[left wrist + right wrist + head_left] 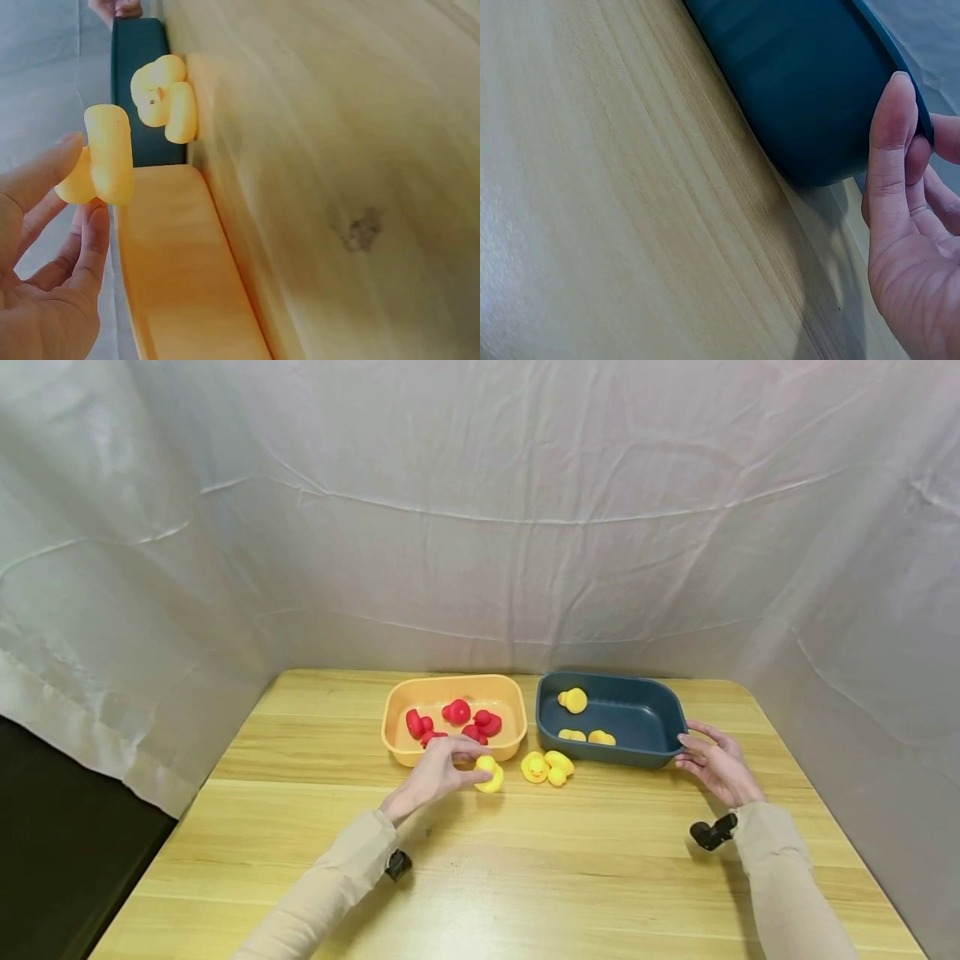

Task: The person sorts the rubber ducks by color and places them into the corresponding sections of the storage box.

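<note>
My left hand (438, 768) pinches a yellow rubber duck (490, 774) between thumb and fingers, in front of the orange bin (512, 714). In the left wrist view the held duck (112, 154) overlaps that bin's end. At the right end of the dark blue bin (637, 727), my right hand (716, 764) grips the corner; the right wrist view has the thumb (891, 135) against the outer wall and fingers at the rim. Two more yellow ducks, one (535, 767) facing forward and one (558, 763) tipped, lie together before the blue bin.
Several red rubber ducks (457, 712) lie in the orange bin. Inside the blue bin are three yellow ducks, one (574, 700) at the back left and two near the front wall. Both bins stand side by side near the wooden table's (525, 877) back edge, before a pale curtain (480, 568).
</note>
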`<state>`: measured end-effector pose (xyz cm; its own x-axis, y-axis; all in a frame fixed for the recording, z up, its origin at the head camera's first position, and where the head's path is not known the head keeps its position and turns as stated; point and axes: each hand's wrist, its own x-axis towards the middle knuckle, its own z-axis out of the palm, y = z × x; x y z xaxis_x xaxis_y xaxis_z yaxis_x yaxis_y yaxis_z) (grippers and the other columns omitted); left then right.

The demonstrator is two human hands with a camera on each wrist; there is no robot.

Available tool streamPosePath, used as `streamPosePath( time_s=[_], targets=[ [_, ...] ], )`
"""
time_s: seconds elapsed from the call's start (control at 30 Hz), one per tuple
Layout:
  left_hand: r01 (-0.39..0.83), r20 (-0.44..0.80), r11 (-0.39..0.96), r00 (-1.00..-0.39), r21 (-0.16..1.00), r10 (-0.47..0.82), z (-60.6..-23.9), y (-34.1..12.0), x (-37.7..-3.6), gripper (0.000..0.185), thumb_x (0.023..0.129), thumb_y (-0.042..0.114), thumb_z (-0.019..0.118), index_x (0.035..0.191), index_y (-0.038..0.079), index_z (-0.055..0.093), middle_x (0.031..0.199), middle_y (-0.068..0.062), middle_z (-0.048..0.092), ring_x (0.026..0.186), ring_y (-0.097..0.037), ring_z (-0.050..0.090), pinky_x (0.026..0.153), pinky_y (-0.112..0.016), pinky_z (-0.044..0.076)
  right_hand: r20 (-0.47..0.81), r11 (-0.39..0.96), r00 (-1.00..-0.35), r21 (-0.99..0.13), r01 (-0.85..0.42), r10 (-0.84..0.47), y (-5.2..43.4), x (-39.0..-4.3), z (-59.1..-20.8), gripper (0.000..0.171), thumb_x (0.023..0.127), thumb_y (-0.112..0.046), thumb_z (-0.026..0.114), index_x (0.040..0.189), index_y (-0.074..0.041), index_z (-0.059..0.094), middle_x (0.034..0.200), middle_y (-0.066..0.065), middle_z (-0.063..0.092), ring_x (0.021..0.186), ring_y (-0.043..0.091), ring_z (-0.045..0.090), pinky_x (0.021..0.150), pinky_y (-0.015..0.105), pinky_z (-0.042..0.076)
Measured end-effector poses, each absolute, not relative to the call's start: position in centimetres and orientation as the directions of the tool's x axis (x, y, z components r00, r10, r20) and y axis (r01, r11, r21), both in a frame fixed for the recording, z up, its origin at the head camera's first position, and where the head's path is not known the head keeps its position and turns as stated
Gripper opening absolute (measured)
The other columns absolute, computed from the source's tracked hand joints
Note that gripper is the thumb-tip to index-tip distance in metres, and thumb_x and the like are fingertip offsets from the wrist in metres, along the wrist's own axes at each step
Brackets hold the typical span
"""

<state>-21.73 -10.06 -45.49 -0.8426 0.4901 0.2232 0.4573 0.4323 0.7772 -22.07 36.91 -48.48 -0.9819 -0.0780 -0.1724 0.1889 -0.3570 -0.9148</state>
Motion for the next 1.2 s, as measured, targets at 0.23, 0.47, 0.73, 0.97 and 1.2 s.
streamPosePath(
  time_s=[0.23, 0.47, 0.73, 0.97, 1.2],
  targets=[
    [0.49, 0.276, 0.431, -0.839, 0.758, 0.469, -44.5, -9.6, -22.0, 0.035, 0.083, 0.015, 0.082, 0.115, 0.003, 0.075, 0.115, -0.012, 0.076, 0.102, -0.026, 0.072, 0.094, -0.039, 0.06, -0.162, -0.362, -0.983, -0.915, 0.181, -0.084, 36.9, -22.0, -48.3, 0.028, 0.101, -0.003, 0.056, 0.126, -0.013, 0.049, 0.084, 0.002, 0.068, 0.071, 0.014, 0.07, 0.067, 0.024, 0.062],
    [0.509, 0.323, 0.406, -0.836, 0.759, 0.444, -43.8, -8.9, -22.5, 0.035, 0.084, 0.014, 0.082, 0.116, 0.004, 0.075, 0.116, -0.013, 0.075, 0.099, -0.027, 0.071, 0.092, -0.049, 0.059, -0.178, -0.351, -0.981, -0.916, 0.193, -0.075, 37.0, -22.0, -48.3, 0.028, 0.101, -0.004, 0.057, 0.126, -0.014, 0.049, 0.085, 0.001, 0.067, 0.071, 0.014, 0.069, 0.068, 0.024, 0.062],
    [0.493, 0.309, 0.414, -0.845, 0.765, 0.436, -42.8, -8.2, -22.9, 0.036, 0.085, 0.016, 0.081, 0.118, 0.006, 0.074, 0.122, -0.013, 0.073, 0.102, -0.028, 0.07, 0.091, -0.053, 0.058, -0.183, -0.352, -0.98, -0.915, 0.197, -0.071, 37.0, -22.0, -48.3, 0.028, 0.101, -0.003, 0.056, 0.126, -0.014, 0.049, 0.086, 0.001, 0.067, 0.071, 0.013, 0.069, 0.068, 0.024, 0.062],
    [0.533, 0.356, 0.41, -0.828, 0.74, 0.433, -42.2, -7.5, -23.7, 0.034, 0.083, 0.014, 0.082, 0.115, 0.002, 0.075, 0.117, -0.015, 0.073, 0.095, -0.031, 0.07, 0.083, -0.04, 0.061, -0.172, -0.36, -0.982, -0.914, 0.187, -0.072, 36.9, -21.9, -48.4, 0.027, 0.101, -0.003, 0.056, 0.125, -0.014, 0.051, 0.086, 0.001, 0.067, 0.072, 0.014, 0.069, 0.068, 0.024, 0.062],
    [0.508, 0.335, 0.423, -0.844, 0.751, 0.42, -41.2, -6.7, -24.0, 0.037, 0.082, 0.015, 0.084, 0.115, 0.002, 0.074, 0.115, -0.014, 0.075, 0.099, -0.029, 0.071, 0.089, -0.039, 0.061, -0.161, -0.368, -0.984, -0.913, 0.177, -0.074, 36.8, -22.0, -48.5, 0.026, 0.101, -0.002, 0.056, 0.124, -0.014, 0.052, 0.086, 0.001, 0.068, 0.071, 0.014, 0.07, 0.067, 0.024, 0.062]
  ],
)
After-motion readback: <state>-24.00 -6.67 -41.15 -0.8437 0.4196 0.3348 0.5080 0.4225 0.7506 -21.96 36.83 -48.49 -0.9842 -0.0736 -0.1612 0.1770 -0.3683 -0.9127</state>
